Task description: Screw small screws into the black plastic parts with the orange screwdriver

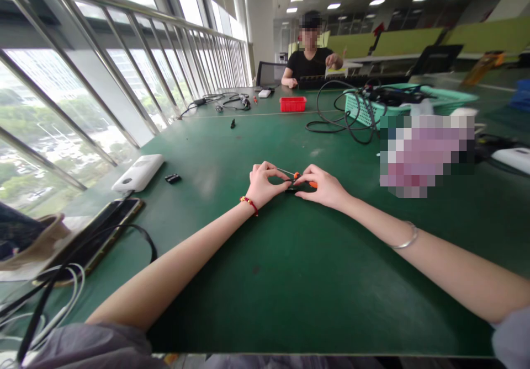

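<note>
Both my hands meet at the middle of the green table (290,269). My left hand (265,184) is closed in a pinch on the thin metal shaft of a small orange-handled screwdriver (295,175). My right hand (325,187) is closed round the orange handle end, its fingers curled. Under the two hands lies a small black part (292,189), mostly hidden. A red bead bracelet is on my left wrist, a silver bangle on my right forearm.
A white power bank (138,172), a small black piece (173,178) and a phone (97,236) with cables lie at the left. A red tray (292,103), black cables and a teal basket (414,101) stand farther back. Another person sits at the far end.
</note>
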Available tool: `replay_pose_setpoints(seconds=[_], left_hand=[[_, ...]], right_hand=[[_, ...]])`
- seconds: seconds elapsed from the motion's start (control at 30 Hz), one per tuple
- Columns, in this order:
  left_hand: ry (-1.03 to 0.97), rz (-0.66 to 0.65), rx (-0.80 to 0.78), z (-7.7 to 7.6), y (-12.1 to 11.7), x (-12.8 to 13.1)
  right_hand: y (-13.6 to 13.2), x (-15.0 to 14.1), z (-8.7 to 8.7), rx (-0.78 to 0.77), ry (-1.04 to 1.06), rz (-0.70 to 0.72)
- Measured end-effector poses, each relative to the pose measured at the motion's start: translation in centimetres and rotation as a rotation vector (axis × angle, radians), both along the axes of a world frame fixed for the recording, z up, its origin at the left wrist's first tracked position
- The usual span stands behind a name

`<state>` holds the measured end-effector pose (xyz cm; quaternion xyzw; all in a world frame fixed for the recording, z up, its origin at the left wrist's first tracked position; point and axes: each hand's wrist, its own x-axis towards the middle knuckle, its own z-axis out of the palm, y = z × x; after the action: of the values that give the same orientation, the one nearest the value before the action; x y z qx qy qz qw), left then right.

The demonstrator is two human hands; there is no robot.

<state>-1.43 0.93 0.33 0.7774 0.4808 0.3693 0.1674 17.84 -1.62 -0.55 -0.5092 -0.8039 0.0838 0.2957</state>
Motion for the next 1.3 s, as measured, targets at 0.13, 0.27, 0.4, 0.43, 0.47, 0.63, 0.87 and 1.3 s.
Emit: replay_pose_setpoints(seconds=[0.13, 0.27, 0.4, 0.43, 0.47, 0.63, 0.87, 1.3], left_hand=[[0.024, -0.005, 0.023, 0.2, -0.3, -0.2], [0.058, -0.028, 0.019, 0.3, -0.4, -0.3], [0.091, -0.049, 0.02, 0.3, -0.5, -0.3], [0.097, -0.052, 0.018, 0.3, -0.5, -0.3], [0.101, -0.055, 0.014, 0.3, -0.5, -0.3], [0.107, -0.069, 0.002, 0.2, -0.5, -0.4], [0.104, -0.064, 0.001, 0.1, -0.5, -0.4], [0.129, -0.053, 0.147, 0.3, -1.0, -0.5]], right_hand=[[-0.2, 0.1, -0.2, -0.014, 0.043, -0.01], [-0.5, 0.1, -0.3, 0.003, 0.031, -0.007], [-0.5, 0.4, -0.5, 0.008, 0.058, 0.02], [-0.4, 0.5, -0.5, 0.007, 0.074, 0.024], [-0.3, 0.6, -0.6, 0.004, 0.088, 0.027], [-0.4, 0.7, -0.3, -0.009, 0.081, 0.034], [-0.7, 0.7, -0.2, -0.009, 0.071, 0.027], [-1.2, 0.7, 0.0, 0.158, 0.095, -0.092]])
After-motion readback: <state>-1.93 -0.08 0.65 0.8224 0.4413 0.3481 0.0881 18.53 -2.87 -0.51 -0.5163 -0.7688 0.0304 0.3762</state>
